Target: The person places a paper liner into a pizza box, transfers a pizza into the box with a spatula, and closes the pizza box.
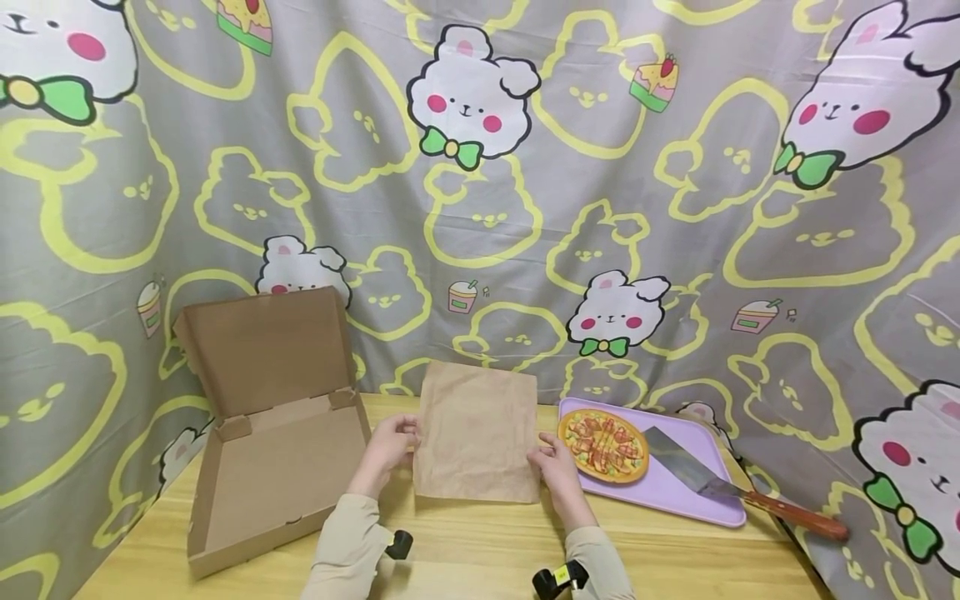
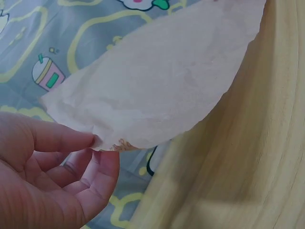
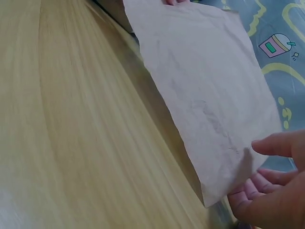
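A square sheet of brown paper (image 1: 477,433) is held up a little above the table between both hands. My left hand (image 1: 393,446) pinches its left edge between thumb and fingers; the left wrist view shows this grip on the paper (image 2: 157,81) closely, with a bit of brown print near the fingertips. On the opposite edge, my right hand (image 1: 557,471) holds the paper with the thumb on the near face and the fingers behind. In the right wrist view the sheet (image 3: 205,95) slants over the wood, slightly creased.
An open cardboard pizza box (image 1: 277,467) stands on the left, lid raised. At right, a purple tray (image 1: 630,497) carries a pizza (image 1: 603,446) and a spatula (image 1: 682,461) whose wooden handle sticks out past the tray. Behind the wooden table (image 1: 465,550) hangs a patterned curtain (image 1: 360,208).
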`<state>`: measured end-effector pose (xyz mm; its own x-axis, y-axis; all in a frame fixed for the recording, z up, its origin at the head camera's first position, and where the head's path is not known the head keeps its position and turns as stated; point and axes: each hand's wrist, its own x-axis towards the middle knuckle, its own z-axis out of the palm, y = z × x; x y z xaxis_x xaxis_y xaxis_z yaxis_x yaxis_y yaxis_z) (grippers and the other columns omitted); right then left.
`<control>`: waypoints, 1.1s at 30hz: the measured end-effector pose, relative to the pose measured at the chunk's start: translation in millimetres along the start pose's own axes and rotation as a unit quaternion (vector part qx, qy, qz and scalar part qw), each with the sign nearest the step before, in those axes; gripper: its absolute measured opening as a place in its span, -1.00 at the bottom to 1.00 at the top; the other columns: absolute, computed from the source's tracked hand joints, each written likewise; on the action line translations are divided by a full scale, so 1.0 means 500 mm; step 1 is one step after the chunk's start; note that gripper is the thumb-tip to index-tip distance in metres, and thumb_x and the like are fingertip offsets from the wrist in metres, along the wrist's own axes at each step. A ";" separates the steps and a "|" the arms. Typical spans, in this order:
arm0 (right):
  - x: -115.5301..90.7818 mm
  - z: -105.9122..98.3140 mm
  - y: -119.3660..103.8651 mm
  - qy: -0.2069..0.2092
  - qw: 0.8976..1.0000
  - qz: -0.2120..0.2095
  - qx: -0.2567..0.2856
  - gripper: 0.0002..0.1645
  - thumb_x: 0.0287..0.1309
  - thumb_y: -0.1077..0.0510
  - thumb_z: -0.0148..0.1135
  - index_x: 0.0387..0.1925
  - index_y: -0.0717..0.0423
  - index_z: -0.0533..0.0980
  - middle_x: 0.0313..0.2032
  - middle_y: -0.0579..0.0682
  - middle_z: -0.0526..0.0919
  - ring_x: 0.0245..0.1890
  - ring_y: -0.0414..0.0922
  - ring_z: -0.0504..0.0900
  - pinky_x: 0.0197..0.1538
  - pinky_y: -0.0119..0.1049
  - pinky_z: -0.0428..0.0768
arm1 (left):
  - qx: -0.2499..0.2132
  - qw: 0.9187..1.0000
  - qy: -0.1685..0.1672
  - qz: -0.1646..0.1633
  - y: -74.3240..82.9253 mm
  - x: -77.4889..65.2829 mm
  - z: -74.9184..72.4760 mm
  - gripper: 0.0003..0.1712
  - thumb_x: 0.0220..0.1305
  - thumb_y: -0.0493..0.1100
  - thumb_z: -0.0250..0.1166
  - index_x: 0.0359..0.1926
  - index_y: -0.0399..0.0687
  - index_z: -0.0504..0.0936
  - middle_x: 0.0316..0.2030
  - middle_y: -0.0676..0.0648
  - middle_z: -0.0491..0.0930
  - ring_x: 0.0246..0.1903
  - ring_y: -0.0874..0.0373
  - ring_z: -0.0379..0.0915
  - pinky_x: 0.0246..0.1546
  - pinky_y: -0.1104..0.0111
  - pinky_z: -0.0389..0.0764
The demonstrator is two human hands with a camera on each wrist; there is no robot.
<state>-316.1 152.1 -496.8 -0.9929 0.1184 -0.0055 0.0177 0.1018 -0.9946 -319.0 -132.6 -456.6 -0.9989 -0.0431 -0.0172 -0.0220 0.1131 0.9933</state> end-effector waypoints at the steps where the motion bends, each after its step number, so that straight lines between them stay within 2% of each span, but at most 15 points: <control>1: 0.000 0.001 0.001 0.007 1.000 -0.005 0.005 -0.33 0.18 0.32 0.16 0.28 0.52 0.23 -0.33 0.05 0.57 -0.40 -0.21 0.47 -0.36 -0.40 0.46 | 0.001 1.000 0.002 0.001 0.000 0.000 0.000 -0.64 0.16 -0.54 0.09 0.03 -0.47 0.47 -0.23 -0.14 0.50 -0.30 0.13 0.45 -0.37 0.27 0.63; 5: -0.006 0.002 0.005 0.022 0.998 -0.039 0.035 -0.51 0.16 0.30 0.20 0.10 0.51 0.40 -0.43 -0.06 0.55 -0.45 -0.27 0.45 -0.39 -0.44 0.43 | 0.007 1.000 0.009 0.002 0.002 -0.002 0.000 -0.70 0.24 -0.48 0.12 0.01 -0.45 0.49 -0.24 -0.13 0.52 -0.32 0.16 0.46 -0.37 0.27 0.63; 6: -0.008 0.000 0.007 0.019 0.997 -0.060 0.049 -0.57 0.16 0.28 0.22 0.03 0.47 0.46 -0.44 -0.07 0.56 -0.46 -0.28 0.45 -0.41 -0.45 0.42 | 0.011 1.000 0.011 0.004 0.003 -0.003 0.000 -0.71 0.25 -0.47 0.13 0.00 -0.44 0.50 -0.25 -0.13 0.53 -0.33 0.16 0.46 -0.37 0.27 0.63; 9: -0.012 -0.001 0.003 0.017 0.994 -0.082 0.065 -0.68 0.16 0.25 0.26 -0.11 0.43 0.52 -0.41 -0.08 0.58 -0.44 -0.29 0.47 -0.39 -0.46 0.45 | 0.021 0.999 0.019 0.016 0.007 -0.005 -0.002 -0.74 0.28 -0.42 0.14 -0.01 -0.43 0.51 -0.27 -0.13 0.54 -0.34 0.16 0.47 -0.36 0.25 0.64; 14: -0.002 0.008 -0.017 0.040 0.998 -0.034 0.028 -0.69 0.14 0.29 0.25 -0.11 0.43 0.53 -0.41 -0.09 0.60 -0.41 -0.27 0.50 -0.32 -0.45 0.51 | 0.030 0.999 0.033 0.025 0.018 -0.004 -0.008 -0.75 0.30 -0.37 0.15 -0.02 -0.39 0.53 -0.26 -0.14 0.57 -0.32 0.16 0.48 -0.34 0.26 0.65; 17: -0.003 0.013 -0.031 0.041 0.999 -0.022 0.008 -0.69 0.16 0.30 0.25 -0.10 0.46 0.52 -0.45 -0.10 0.60 -0.44 -0.26 0.48 -0.35 -0.43 0.50 | 0.034 0.998 0.039 0.029 0.024 -0.003 -0.012 -0.76 0.32 -0.33 0.16 -0.03 -0.37 0.54 -0.26 -0.14 0.58 -0.32 0.16 0.49 -0.35 0.28 0.64; 25: -0.014 0.034 -0.064 0.026 0.999 -0.047 0.002 -0.72 0.17 0.30 0.25 -0.17 0.50 0.52 -0.51 -0.10 0.58 -0.52 -0.29 0.45 -0.43 -0.45 0.48 | 0.049 0.996 0.064 0.038 0.045 -0.010 -0.037 -0.75 0.34 -0.29 0.18 -0.04 -0.38 0.56 -0.31 -0.10 0.58 -0.35 0.21 0.45 -0.39 0.36 0.61; 29: -0.010 0.045 -0.070 0.017 0.997 -0.069 -0.028 -0.76 0.17 0.27 0.28 -0.22 0.44 0.55 -0.52 -0.06 0.58 -0.54 -0.28 0.45 -0.43 -0.46 0.49 | 0.066 0.994 0.069 0.049 0.049 -0.019 -0.054 -0.76 0.33 -0.30 0.18 -0.05 -0.40 0.56 -0.33 -0.09 0.56 -0.37 0.22 0.41 -0.43 0.37 0.59; 33: -0.007 0.055 -0.077 0.002 0.994 -0.095 -0.054 -0.80 0.18 0.26 0.27 -0.29 0.39 0.56 -0.53 0.01 0.59 -0.54 -0.25 0.47 -0.40 -0.37 0.57 | 0.090 0.991 0.073 0.067 0.052 -0.027 -0.076 -0.76 0.31 -0.31 0.19 -0.07 -0.41 0.55 -0.37 -0.08 0.54 -0.40 0.24 0.39 -0.43 0.34 0.61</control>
<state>-316.6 120.4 -461.1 -0.9792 0.0913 0.1814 -0.1567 0.2289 -0.9608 -304.5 -166.9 -426.0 -0.9771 -0.1569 0.1436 0.0909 0.3019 0.9490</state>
